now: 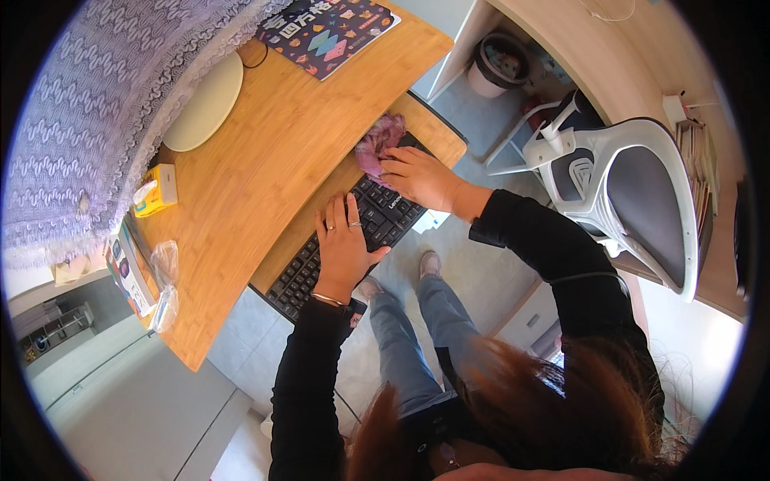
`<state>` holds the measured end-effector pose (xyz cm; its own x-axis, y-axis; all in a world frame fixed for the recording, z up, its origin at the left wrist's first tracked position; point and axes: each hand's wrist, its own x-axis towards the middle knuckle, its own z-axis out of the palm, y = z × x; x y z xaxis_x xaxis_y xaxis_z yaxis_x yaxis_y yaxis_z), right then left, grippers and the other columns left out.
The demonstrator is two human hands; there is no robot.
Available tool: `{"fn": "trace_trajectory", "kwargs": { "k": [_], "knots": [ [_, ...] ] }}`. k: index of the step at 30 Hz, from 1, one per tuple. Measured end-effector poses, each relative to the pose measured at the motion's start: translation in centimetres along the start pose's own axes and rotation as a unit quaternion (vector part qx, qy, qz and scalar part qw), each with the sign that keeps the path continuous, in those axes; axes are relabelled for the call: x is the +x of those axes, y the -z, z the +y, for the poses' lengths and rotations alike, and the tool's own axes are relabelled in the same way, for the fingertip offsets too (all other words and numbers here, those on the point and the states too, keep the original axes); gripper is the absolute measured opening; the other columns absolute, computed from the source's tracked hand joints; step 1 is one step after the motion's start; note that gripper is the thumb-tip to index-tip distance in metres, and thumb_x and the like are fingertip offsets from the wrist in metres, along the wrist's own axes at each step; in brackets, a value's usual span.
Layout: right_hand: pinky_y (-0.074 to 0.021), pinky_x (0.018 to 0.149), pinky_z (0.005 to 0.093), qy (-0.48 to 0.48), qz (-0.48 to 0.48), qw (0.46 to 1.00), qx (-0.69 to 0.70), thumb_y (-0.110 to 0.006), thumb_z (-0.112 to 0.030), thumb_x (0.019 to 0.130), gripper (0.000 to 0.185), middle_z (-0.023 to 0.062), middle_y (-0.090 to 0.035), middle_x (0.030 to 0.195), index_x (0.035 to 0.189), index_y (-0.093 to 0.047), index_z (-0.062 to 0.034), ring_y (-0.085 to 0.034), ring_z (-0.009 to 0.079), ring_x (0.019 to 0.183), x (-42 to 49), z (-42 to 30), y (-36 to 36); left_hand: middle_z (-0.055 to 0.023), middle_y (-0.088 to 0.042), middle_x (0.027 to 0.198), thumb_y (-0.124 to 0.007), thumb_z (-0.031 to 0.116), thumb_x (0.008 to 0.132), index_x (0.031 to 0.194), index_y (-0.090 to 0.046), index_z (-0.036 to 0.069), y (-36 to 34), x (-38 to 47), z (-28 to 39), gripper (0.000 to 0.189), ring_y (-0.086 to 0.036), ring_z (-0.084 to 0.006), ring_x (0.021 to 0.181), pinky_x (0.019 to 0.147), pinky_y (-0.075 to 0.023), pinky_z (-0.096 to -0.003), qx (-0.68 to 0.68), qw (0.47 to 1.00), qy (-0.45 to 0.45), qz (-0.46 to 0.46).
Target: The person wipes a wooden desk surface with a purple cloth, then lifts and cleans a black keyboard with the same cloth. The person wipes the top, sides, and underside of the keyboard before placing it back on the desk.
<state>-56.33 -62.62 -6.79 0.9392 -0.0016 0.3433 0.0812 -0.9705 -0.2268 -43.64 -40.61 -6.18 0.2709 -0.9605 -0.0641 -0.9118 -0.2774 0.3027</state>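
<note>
A black Lenovo keyboard (385,210) lies on a wooden pull-out tray (437,122) under the edge of the desk. My left hand (344,246) rests palm down across the keyboard's middle, fingers a little apart and holding nothing. With my right hand (419,176) I press a crumpled purple cloth (381,141) onto the keyboard's right end. The cloth spreads past my fingertips over the keys and the tray behind them. Part of it is hidden under my fingers.
On the wooden desk (289,138) are a dark illustrated book (331,36), a pale round base (207,108), a yellow tissue box (159,189) and clear plastic packaging (165,282). Lilac lace fabric (102,120) hangs at left. A swivel chair (631,186) and lined bin (496,66) stand right.
</note>
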Motion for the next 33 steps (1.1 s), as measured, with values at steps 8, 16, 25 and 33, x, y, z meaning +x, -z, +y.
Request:
{"fn": "trace_trajectory", "kwargs": {
  "k": [8, 16, 25, 33],
  "knots": [
    [-0.0422, 0.106, 0.0453, -0.103, 0.064, 0.993, 0.007, -0.072, -0.013, 0.077, 0.033, 0.0045, -0.064, 0.115, 0.11, -0.071, -0.0087, -0.051, 0.0314, 0.125, 1.7, -2.2, -2.8, -0.0258, -0.036, 0.151, -0.09, 0.048, 0.06, 0.151, -0.027, -0.007, 0.0, 0.0, 0.0, 0.123, -0.034, -0.0412, 0.142, 0.119, -0.0203, -0.0617, -0.007, 1.0, 0.0, 0.003],
    [-0.0483, 0.098, 0.0445, 0.041, 0.049, 0.997, 0.045, -0.064, -0.013, 0.078, 0.017, 0.0109, -0.064, 0.102, 0.092, -0.07, -0.005, -0.059, 0.0333, 0.111, -2.3, -1.8, 0.5, -0.0264, -0.036, 0.151, -0.089, 0.05, 0.062, 0.151, -0.029, -0.008, -0.1, 0.1, 0.0, 0.121, -0.032, -0.0414, 0.142, 0.119, -0.0217, -0.0602, -0.01, 1.0, -0.006, -0.003],
    [-0.0529, 0.074, 0.031, -0.381, 0.486, 0.71, 0.337, -0.051, -0.02, 0.107, 0.019, 0.0111, -0.066, 0.086, 0.1, -0.059, -0.0038, -0.068, 0.0248, 0.081, -2.8, 2.0, 5.0, -0.0293, -0.034, 0.152, -0.089, 0.046, 0.064, 0.154, -0.02, -0.006, -0.5, 0.0, -0.2, 0.126, -0.033, -0.0451, 0.141, 0.117, -0.0216, -0.065, -0.017, 1.0, -0.024, 0.008],
    [-0.0467, 0.087, 0.0422, -0.23, 0.106, 0.944, 0.213, -0.065, -0.006, 0.087, 0.014, 0.0151, -0.058, 0.102, 0.1, -0.059, -0.0052, -0.054, 0.0366, 0.104, -4.5, -3.1, 0.8, -0.0293, -0.034, 0.152, -0.089, 0.045, 0.064, 0.154, -0.02, -0.007, -0.2, 0.1, -0.1, 0.126, -0.034, -0.0452, 0.141, 0.117, -0.0221, -0.0648, -0.014, 1.0, -0.025, 0.007]
  ]
}}
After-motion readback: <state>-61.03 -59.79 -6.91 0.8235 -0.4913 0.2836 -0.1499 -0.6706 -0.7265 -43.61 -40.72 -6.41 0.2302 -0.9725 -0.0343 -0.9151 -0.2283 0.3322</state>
